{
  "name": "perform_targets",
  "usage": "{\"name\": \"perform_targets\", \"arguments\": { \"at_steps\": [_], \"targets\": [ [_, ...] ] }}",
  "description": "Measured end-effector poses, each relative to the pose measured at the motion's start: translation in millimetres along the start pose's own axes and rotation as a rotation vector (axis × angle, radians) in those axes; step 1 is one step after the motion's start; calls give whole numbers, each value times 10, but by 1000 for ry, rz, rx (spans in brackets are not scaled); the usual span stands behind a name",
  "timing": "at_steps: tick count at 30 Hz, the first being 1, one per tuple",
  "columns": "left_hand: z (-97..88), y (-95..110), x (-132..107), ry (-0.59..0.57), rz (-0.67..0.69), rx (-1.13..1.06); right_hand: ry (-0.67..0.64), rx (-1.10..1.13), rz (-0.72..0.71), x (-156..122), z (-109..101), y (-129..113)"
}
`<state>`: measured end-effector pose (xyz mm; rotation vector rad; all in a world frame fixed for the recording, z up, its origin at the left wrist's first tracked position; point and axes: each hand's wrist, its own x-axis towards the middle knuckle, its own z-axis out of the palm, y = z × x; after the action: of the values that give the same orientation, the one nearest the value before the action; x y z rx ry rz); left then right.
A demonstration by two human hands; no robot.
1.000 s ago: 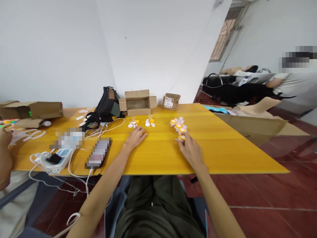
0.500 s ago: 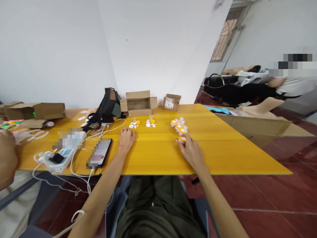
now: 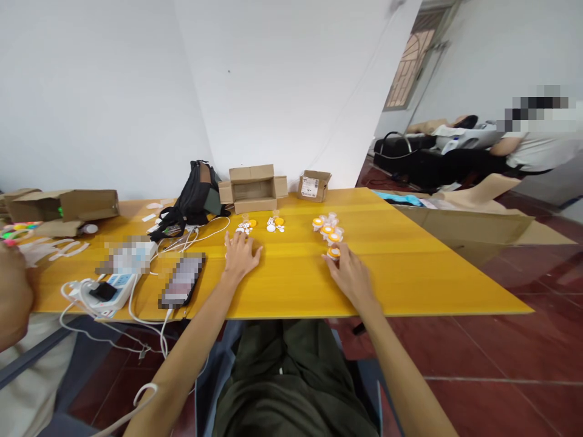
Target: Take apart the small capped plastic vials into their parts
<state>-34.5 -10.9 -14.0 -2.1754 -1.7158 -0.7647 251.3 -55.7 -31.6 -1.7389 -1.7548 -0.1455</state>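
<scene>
My left hand (image 3: 241, 255) lies flat on the yellow table (image 3: 410, 267) with its fingers spread and nothing in it, just in front of a small heap of white and orange parts (image 3: 245, 226). A second small heap (image 3: 276, 224) sits to its right. My right hand (image 3: 350, 276) rests further right, thumb and fingertips closed around a small orange-and-white round piece (image 3: 334, 252). That piece is the nearest one of a cluster of like pieces in clear wrappers (image 3: 327, 226).
A phone (image 3: 182, 282), a white power strip with cables (image 3: 107, 291) and a black bag (image 3: 195, 197) lie to the left. Open cardboard boxes (image 3: 252, 188) (image 3: 314, 185) (image 3: 64, 203) stand at the back. Another person's arm (image 3: 13, 291) is at far left; a person (image 3: 532, 145) sits far right.
My left hand swung left toward the phone, then came back right and forward with its fingers spread. My right hand has stayed at the orange-and-white piece.
</scene>
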Motion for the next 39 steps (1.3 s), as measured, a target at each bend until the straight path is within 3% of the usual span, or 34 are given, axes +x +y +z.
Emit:
{"name": "perform_targets", "arguments": {
  "at_steps": [9, 15, 19, 26, 39],
  "targets": [
    [-71, -50, 81, -89, -169, 150, 43, 74, -17, 4, 63, 36],
    [-48, -134, 135, -79, -225, 143, 49, 84, -33, 4, 69, 50],
    [-43, -135, 106, -37, -171, 122, 62, 89, -32, -3, 89, 61],
    [-53, -10, 22, -70, 133, 75, 75, 89, -46, -11, 101, 73],
    [41, -195, 143, 34, -53, 121, 59, 18, -67, -4, 72, 50]
  ]
}}
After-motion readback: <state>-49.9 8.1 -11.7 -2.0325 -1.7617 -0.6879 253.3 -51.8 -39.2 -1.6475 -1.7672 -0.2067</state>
